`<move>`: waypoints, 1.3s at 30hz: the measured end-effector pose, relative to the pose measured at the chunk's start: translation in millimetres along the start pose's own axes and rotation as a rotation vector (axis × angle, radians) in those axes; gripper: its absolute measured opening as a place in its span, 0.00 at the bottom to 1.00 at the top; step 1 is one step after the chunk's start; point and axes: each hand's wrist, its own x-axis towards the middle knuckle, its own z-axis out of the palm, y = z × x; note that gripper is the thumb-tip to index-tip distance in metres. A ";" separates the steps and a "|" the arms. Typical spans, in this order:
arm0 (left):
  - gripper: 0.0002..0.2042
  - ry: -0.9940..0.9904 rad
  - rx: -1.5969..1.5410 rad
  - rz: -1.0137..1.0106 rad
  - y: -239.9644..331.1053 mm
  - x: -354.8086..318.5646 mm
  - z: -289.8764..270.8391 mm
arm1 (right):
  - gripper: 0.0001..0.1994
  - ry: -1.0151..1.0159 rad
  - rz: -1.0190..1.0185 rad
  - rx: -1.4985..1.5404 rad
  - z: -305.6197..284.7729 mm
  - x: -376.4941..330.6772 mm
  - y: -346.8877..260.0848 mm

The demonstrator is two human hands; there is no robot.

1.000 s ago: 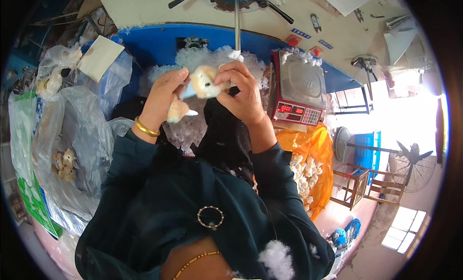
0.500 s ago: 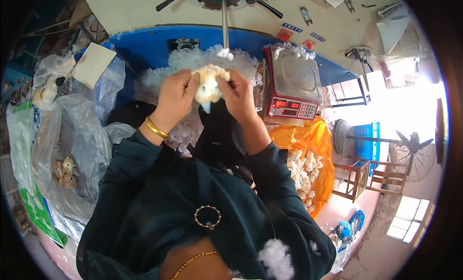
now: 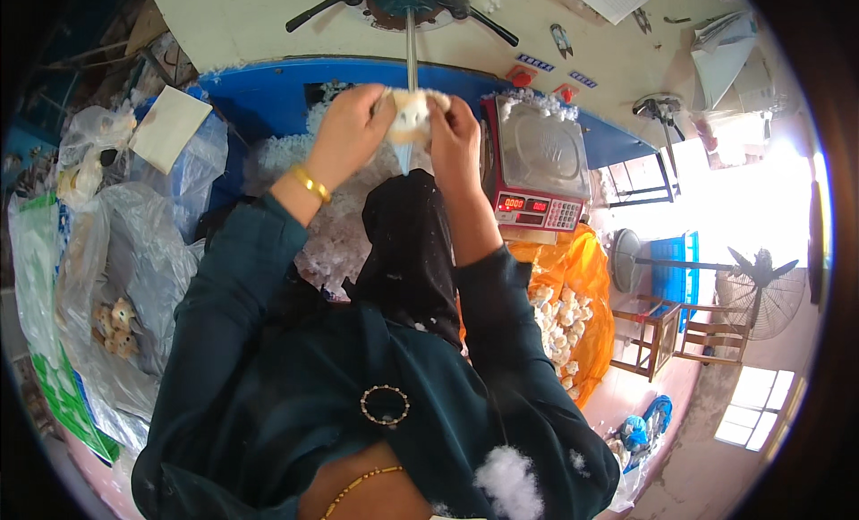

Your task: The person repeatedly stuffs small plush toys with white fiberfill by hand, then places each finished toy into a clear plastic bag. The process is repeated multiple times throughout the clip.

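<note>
Between my two hands is a small cream and tan plush toy skin (image 3: pixel 412 115), with a pale blue pointed piece hanging below it. My left hand (image 3: pixel 353 131), with a gold bangle at the wrist, pinches its left side. On the right side, my right hand (image 3: pixel 456 140) grips it with thumb and fingers. The toy is at the lower end of a metal tube (image 3: pixel 412 50) that comes out of the machine; its tip is hidden behind the toy. White stuffing fluff (image 3: pixel 335 247) lies below and behind my hands.
Right of my hands stands a red digital scale (image 3: pixel 537 162). An orange bag (image 3: pixel 595 287) below it holds many pale plush pieces (image 3: pixel 559 328). At left, a clear plastic bag (image 3: pixel 134 242) contains several tan plush pieces (image 3: pixel 116 328). Black handles (image 3: pixel 313 12) stick out above.
Both hands have moved up and slightly right with the plush toy, bringing it from below the tube's end up to it. The grip of both hands stays on the toy.
</note>
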 end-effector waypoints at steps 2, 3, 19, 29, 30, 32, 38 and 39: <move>0.12 0.024 0.008 -0.009 -14.0 18.8 7.1 | 0.11 0.012 -0.007 0.159 14.3 21.5 -1.5; 0.11 0.023 -0.016 -0.014 -12.4 23.5 9.7 | 0.11 0.016 -0.039 0.190 19.5 32.3 0.5; 0.12 0.182 -0.046 -0.031 -30.9 46.2 23.5 | 0.08 0.023 0.119 0.282 16.4 55.1 -1.4; 0.13 0.170 -0.033 -0.053 -64.5 79.2 34.1 | 0.10 0.117 0.000 0.215 37.8 108.8 11.6; 0.13 0.141 -0.054 -0.093 -62.4 74.1 33.5 | 0.11 0.113 -0.037 0.143 38.5 112.7 12.6; 0.13 0.152 -0.101 -0.143 -58.4 76.0 31.6 | 0.11 0.114 -0.052 0.081 35.7 110.2 18.5; 0.14 0.023 -0.220 -0.248 -41.3 45.1 24.7 | 0.13 0.161 -0.106 0.036 27.8 80.8 16.7; 0.13 0.015 -0.262 -0.231 -40.5 44.3 22.3 | 0.13 0.172 -0.120 -0.007 28.7 76.9 15.3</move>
